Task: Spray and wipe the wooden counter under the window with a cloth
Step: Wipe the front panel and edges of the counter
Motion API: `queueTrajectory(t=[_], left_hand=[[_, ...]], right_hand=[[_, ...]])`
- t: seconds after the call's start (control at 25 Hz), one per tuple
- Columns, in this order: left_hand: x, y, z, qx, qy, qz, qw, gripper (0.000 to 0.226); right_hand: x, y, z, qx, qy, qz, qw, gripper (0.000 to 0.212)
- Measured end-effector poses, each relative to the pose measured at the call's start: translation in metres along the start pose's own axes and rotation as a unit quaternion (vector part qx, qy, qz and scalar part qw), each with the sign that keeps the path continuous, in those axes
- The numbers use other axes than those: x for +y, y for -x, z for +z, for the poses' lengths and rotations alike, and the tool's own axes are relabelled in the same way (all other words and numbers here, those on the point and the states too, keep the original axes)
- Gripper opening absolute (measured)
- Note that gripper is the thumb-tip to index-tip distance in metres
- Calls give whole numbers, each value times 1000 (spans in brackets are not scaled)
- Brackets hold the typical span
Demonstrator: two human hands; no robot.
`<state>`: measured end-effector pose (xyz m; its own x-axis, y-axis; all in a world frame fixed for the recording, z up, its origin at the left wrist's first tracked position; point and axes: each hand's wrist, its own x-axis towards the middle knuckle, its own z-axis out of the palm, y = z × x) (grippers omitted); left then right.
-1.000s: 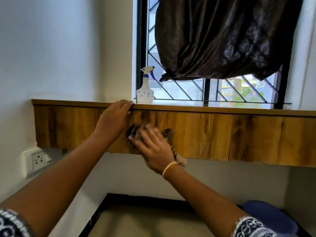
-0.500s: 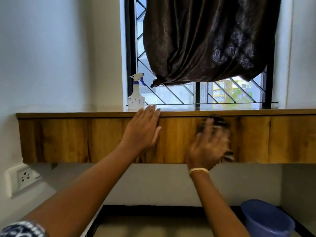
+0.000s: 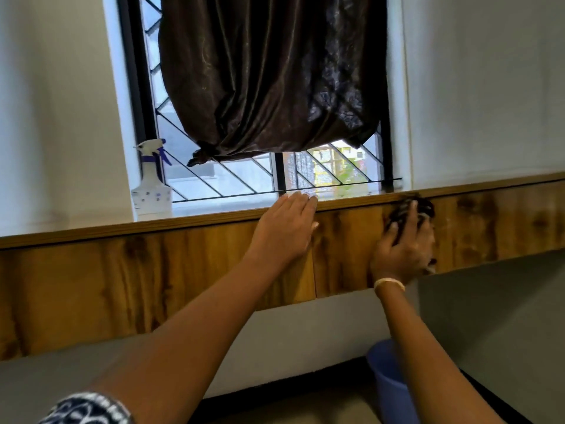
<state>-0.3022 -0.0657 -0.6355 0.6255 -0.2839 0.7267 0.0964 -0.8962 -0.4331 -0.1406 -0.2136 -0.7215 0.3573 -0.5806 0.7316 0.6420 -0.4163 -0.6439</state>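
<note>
A dark striped cloth (image 3: 411,209) is pressed flat against the smooth wooden counter (image 3: 153,270) front by the right hand (image 3: 403,246), with its fingers spread over the soft, bunched cloth. Just beside it, the left hand (image 3: 286,231) is laid open on the wood, fingers straight and reaching the top edge. A white plastic spray bottle (image 3: 152,185) is seen standing well to the left of both hands, on the ledge by the window.

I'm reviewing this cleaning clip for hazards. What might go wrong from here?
1. The spray bottle stands on the ledge near the counter edge; a sweep leftward might topple it.
2. The right hand presses the cloth just below the top edge; it may slip over.
</note>
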Motion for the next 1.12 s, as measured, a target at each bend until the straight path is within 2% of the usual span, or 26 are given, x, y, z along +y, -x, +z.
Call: queueTrajectory(t=[0.08, 0.12, 0.16, 0.2, 0.24, 0.28, 0.32, 0.36, 0.4, 0.56, 0.68, 0.8, 0.88, 0.92, 0.96, 1.0, 1.08, 1.12], left_hand=[[9, -16, 4, 0, 31, -14, 999, 45], [12, -22, 7, 4, 43, -28, 999, 43], [15, -26, 8, 7, 53, -43, 998, 40], [18, -30, 8, 8, 61, -55, 997, 38], [21, -34, 9, 7, 68, -62, 996, 37], [24, -38, 11, 3, 75, -69, 995, 36], [23, -40, 12, -1, 82, -77, 994, 36], [21, -42, 13, -1, 90, -84, 992, 35], [21, -44, 14, 8, 99, -85, 991, 35], [45, -60, 25, 60, 105, -29, 992, 35], [84, -98, 32, 25, 109, -9, 994, 42], [107, -118, 38, -4, 76, 8, 997, 39], [108, -122, 38, -2, 83, 5, 997, 31], [108, -123, 38, 0, 90, 3, 996, 28], [109, -125, 37, -3, 92, 3, 996, 26], [109, -125, 35, -11, 93, 4, 996, 26], [107, -126, 32, -30, 96, -3, 995, 26], [106, -125, 31, -33, 97, -5, 995, 25]], right_hand=[[6, -19, -5, 19, -6, 133, 991, 52], [3, -18, -7, 20, 3, 159, 987, 52], [-4, -10, -9, 14, 11, 133, 991, 53], [-12, 5, -8, 1, 10, 47, 999, 54], [-20, 24, -8, -32, 9, -84, 996, 56], [-22, 41, -7, -78, 4, -216, 973, 57], [-19, 47, -4, -122, -8, -304, 945, 58], [-10, 40, 0, -147, -19, -348, 926, 59], [4, 22, 2, -144, -27, -354, 924, 61], [68, -44, -4, -56, -12, -197, 979, 57], [107, -82, -13, -34, 7, -99, 995, 52], [136, -126, -25, -20, 26, 38, 999, 51], [138, -142, -29, -7, 24, 166, 986, 52], [129, -139, -30, -7, 26, 202, 979, 52], [114, -127, -29, -10, 29, 192, 981, 52], [98, -105, -25, -16, 28, 135, 990, 53], [63, -37, -20, -67, 14, -56, 996, 55], [52, 1, -21, -110, 7, -153, 982, 55]])
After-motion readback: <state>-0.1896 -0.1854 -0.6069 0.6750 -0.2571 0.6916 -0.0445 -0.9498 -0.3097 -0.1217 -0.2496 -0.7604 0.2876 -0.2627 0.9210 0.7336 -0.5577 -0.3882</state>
